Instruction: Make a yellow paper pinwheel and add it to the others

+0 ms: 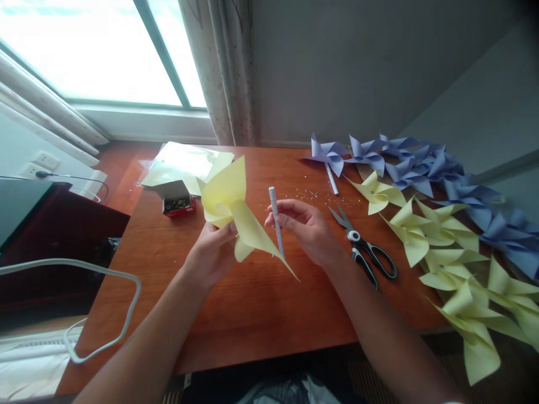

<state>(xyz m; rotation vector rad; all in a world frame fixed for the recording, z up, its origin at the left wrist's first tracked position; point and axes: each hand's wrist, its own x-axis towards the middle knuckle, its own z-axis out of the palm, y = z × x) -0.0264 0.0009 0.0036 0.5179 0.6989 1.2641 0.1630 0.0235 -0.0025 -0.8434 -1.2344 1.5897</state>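
My left hand (214, 247) holds a yellow paper pinwheel (227, 207) by its middle, with the fingers partly hidden behind the folded blades. Between the thumb and fingers of my right hand (301, 227) stands a thin white rolled paper stick (275, 216), nearly upright. One long blade tip of the pinwheel crosses in front of the stick's lower end; whether they touch I cannot tell. Scissors (356, 238) with black handles lie partly spread on the table, just right of my right hand.
Yellow pinwheels (448, 269) and purple-blue pinwheels (425, 163) cover the table's right side. One purple pinwheel (328, 152) has a white stick. Small scraps (311, 194) are scattered mid-table. An opened red box (179, 206) sits by paper sheets (185, 160). A white cable (135, 303) curves at left.
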